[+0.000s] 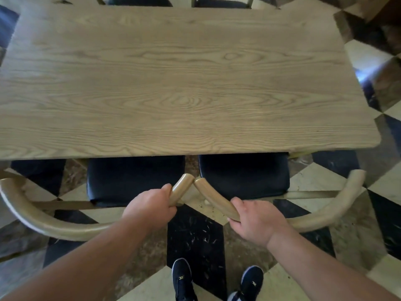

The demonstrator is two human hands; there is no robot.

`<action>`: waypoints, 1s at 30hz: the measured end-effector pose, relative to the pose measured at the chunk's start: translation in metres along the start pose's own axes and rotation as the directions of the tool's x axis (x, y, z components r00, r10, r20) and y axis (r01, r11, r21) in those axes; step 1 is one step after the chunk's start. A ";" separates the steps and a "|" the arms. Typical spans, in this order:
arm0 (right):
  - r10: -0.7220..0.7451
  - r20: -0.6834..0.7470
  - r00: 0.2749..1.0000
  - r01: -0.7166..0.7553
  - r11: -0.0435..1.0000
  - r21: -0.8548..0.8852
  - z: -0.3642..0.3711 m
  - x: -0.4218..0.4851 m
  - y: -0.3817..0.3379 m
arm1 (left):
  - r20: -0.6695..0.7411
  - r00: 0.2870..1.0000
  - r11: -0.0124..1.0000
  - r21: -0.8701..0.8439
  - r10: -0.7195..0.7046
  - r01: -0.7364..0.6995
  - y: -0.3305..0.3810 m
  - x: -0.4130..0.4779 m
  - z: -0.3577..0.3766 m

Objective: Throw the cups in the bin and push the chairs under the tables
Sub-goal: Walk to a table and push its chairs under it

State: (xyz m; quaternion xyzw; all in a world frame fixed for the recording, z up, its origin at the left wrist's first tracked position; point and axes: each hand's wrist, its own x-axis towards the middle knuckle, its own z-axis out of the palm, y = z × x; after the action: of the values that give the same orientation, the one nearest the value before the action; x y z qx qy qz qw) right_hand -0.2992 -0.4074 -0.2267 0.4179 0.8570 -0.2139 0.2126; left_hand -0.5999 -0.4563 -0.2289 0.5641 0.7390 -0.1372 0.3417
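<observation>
Two wooden chairs with dark blue seats stand side by side at the near edge of a light wooden table (186, 83). The left chair (134, 181) and the right chair (245, 177) each have the front part of the seat under the tabletop. Their curved wooden armrests almost meet in the middle. My left hand (149, 205) grips the end of the left chair's armrest. My right hand (256, 222) grips the right chair's armrest. No cups or bin are in view.
The floor (195, 240) is tiled in black, white and brown marble, with small bits of debris on it. My dark shoes (182, 279) stand just behind the chairs. More chairs (221, 2) with dark seats show at the table's far edge.
</observation>
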 end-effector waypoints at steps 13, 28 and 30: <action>0.008 -0.307 0.952 0.018 0.997 0.081 -0.069 -0.106 0.014 | -0.082 0.965 0.935 0.279 0.251 -0.219 0.131 -0.083 -0.042; 0.560 -0.447 0.698 -0.497 0.828 0.260 -0.239 -0.478 0.289 | -0.130 0.754 0.714 0.456 0.643 -0.531 0.584 -0.240 -0.187; 0.617 -0.451 0.644 -0.548 0.784 0.290 -0.250 -0.515 0.314 | -0.142 0.703 0.667 0.488 0.697 -0.563 0.630 -0.260 -0.194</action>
State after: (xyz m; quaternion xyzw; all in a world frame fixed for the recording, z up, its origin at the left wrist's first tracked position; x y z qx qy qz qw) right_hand 0.1964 -0.4178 0.1980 0.7258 0.6848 -0.0656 0.0015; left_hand -0.0493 -0.3288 0.1991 0.8595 0.4926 -0.0673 0.1187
